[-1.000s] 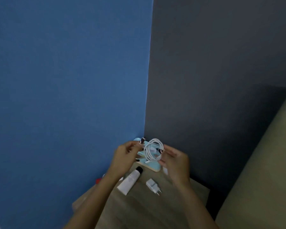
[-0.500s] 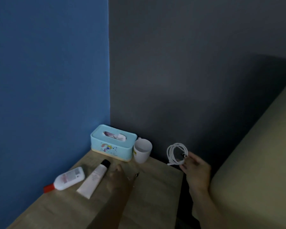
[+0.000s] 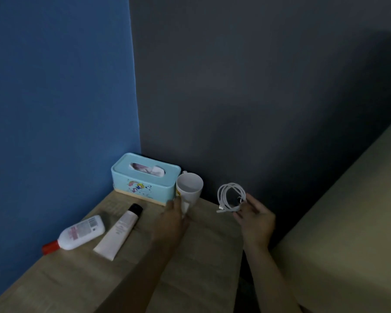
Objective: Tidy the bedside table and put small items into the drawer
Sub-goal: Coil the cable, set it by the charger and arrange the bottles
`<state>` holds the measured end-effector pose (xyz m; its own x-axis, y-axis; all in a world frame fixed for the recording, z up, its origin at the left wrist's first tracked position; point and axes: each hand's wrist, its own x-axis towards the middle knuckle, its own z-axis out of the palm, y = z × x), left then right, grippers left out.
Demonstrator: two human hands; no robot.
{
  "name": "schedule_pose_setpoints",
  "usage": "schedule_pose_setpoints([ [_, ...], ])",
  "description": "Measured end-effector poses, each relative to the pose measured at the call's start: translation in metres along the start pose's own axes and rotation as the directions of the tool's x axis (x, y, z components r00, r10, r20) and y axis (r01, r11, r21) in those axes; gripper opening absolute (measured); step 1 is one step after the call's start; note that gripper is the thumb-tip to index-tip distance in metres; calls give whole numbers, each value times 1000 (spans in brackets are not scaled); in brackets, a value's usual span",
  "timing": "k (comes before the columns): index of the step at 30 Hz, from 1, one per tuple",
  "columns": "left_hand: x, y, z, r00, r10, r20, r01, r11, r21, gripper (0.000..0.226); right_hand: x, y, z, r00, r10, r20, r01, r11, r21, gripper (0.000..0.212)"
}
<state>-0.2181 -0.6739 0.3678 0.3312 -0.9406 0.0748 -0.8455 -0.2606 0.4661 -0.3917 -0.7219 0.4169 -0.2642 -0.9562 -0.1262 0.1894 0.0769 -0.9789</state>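
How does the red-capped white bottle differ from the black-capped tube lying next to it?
The bottle is plump and rounded with a red cap; the tube is slimmer, flat at its tail, with a black cap. The bottle carries a pink printed label, the tube only faint print. The bottle's cap points to the near left, the tube's toward the tissue box. Both are white and lie on their sides on the table.

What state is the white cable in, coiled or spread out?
Coiled: the white cable forms a loop of several turns, pinched in the right hand, with one plug end sticking out.
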Motion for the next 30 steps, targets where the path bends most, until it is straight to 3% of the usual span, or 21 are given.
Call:
schedule_pose_setpoints([
  [5, 9, 16, 27, 987, 159, -6, -159, 980, -117, 55, 3, 42, 7, 994, 107, -16, -108, 993, -54, 23],
  [11, 15, 17, 56, 996, 86, -31, -90, 983, -158, 61, 14, 77, 1, 987, 155, -39, -159, 979, -127, 20],
  [13, 17, 15, 64, 995, 86, -52, -93, 986, -137, 62, 17, 91, -3, 993, 104, -65, -117, 962, -247, 22],
  [19, 20, 14, 80, 994, 85, -71, -90, 993, -76, 60, 2, 105, -5, 967, -254, -29, 182, 763, -621, 24],
  [22, 20, 10, 86, 991, 81, -109, -93, 989, -112, 60, -3, 114, 0, 955, -298, -1, 202, 648, -735, 44],
  [27, 11, 3, 89, 984, 108, -141, -131, 978, -162, 67, -3, 128, -6, 926, -327, 190, 320, 412, -853, 86],
  [30, 6, -3, 89, 983, 118, -139, -142, 973, -183, 66, 1, 130, -6, 926, -244, 287, 364, 385, -848, 81],
])
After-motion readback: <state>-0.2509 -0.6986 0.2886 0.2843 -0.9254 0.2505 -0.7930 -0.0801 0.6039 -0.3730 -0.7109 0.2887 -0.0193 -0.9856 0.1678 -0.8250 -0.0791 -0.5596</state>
